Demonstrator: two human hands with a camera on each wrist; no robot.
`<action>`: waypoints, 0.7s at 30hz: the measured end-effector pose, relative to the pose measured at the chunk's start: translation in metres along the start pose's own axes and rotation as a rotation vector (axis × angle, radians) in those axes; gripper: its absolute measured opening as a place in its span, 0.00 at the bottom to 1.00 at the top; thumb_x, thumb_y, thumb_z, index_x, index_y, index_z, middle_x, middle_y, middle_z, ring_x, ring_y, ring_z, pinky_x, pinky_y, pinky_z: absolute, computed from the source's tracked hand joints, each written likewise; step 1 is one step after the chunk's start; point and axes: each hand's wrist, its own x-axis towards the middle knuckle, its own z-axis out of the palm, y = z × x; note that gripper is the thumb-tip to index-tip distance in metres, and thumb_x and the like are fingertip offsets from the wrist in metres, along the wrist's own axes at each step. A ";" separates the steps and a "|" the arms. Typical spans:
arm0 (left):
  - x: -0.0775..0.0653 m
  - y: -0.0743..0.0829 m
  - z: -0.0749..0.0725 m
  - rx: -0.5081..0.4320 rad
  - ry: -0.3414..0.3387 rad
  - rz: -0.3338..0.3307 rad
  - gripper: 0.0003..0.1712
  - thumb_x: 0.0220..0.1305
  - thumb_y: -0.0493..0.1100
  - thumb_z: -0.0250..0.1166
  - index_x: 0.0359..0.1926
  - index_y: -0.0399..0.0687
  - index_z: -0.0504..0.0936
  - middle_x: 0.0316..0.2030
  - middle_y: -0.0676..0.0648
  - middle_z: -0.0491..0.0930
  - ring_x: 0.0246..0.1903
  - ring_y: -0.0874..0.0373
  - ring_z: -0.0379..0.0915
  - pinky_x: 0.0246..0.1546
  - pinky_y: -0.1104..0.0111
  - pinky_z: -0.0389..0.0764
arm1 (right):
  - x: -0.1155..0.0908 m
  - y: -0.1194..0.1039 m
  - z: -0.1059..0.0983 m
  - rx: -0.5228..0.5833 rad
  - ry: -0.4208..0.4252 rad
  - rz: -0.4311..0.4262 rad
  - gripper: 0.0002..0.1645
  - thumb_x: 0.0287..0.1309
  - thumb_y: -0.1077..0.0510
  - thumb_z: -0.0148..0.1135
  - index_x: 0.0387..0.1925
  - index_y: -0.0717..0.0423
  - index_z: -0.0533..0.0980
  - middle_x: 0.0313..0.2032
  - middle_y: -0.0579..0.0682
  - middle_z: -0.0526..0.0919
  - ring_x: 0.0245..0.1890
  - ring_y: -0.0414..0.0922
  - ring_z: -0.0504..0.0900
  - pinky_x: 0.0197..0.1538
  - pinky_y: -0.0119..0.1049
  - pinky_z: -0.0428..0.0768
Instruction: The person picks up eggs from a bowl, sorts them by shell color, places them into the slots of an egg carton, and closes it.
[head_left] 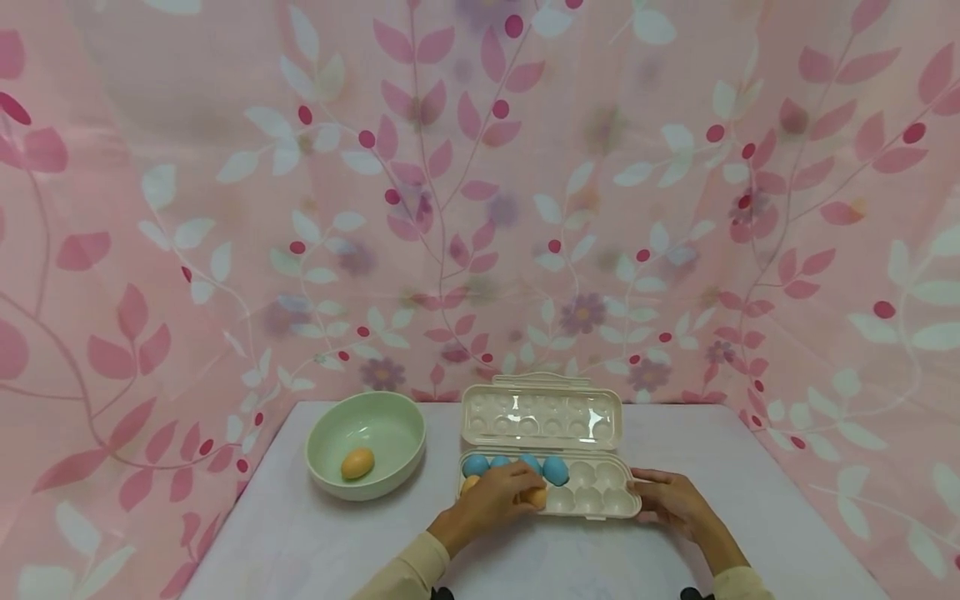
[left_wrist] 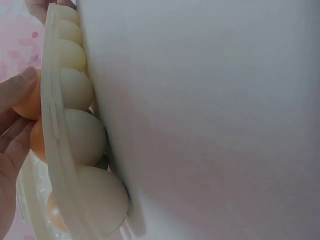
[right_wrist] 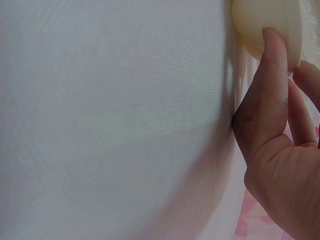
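Note:
My left hand (head_left: 491, 493) pinches an orange egg (head_left: 535, 497) between thumb and fingers at the front row of a cream egg carton (head_left: 588, 501). In the left wrist view that egg (left_wrist: 31, 104) sits partly behind the carton's rim, beside another orange egg (left_wrist: 38, 142). At the front row's left end, an orange egg (head_left: 470, 482) shows past the hand. Blue eggs, several of them, fill the left part of the back row, one blue egg (head_left: 555, 471) being rightmost. My right hand (head_left: 678, 504) holds the carton's right end, its thumb (right_wrist: 274, 65) against a cup's outside.
A pale green bowl (head_left: 408, 458) stands left of the carton with one orange egg (head_left: 357, 463) inside. The carton's lid (head_left: 542, 417) lies folded back behind it. A white cloth covers the table (head_left: 300, 542); a pink leaf-patterned curtain (head_left: 480, 275) hangs around it.

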 end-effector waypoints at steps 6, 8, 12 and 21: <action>0.005 0.001 -0.006 0.025 -0.098 -0.048 0.10 0.56 0.42 0.73 0.40 0.47 0.86 0.40 0.57 0.80 0.41 0.69 0.75 0.45 0.85 0.71 | -0.002 -0.002 0.000 -0.009 -0.001 0.005 0.35 0.59 0.58 0.67 0.63 0.71 0.67 0.37 0.55 0.85 0.33 0.49 0.85 0.36 0.43 0.85; 0.009 0.002 -0.009 0.032 -0.116 -0.062 0.04 0.56 0.39 0.73 0.35 0.49 0.86 0.36 0.59 0.79 0.37 0.72 0.73 0.41 0.86 0.71 | -0.002 -0.002 0.000 -0.005 0.001 0.006 0.35 0.59 0.58 0.67 0.63 0.71 0.68 0.37 0.55 0.85 0.33 0.48 0.85 0.36 0.42 0.85; 0.014 0.001 -0.013 0.038 -0.136 -0.079 0.04 0.57 0.37 0.72 0.29 0.52 0.86 0.30 0.62 0.77 0.31 0.75 0.68 0.34 0.87 0.70 | -0.003 -0.003 0.001 0.001 -0.002 0.003 0.34 0.59 0.59 0.67 0.63 0.71 0.68 0.37 0.55 0.86 0.33 0.48 0.85 0.35 0.42 0.85; 0.015 0.001 -0.012 0.058 -0.125 -0.049 0.05 0.56 0.35 0.72 0.30 0.51 0.87 0.30 0.60 0.78 0.30 0.75 0.69 0.34 0.88 0.70 | -0.004 -0.001 0.000 0.017 -0.018 -0.001 0.33 0.60 0.59 0.66 0.63 0.71 0.68 0.37 0.55 0.86 0.33 0.48 0.85 0.36 0.42 0.85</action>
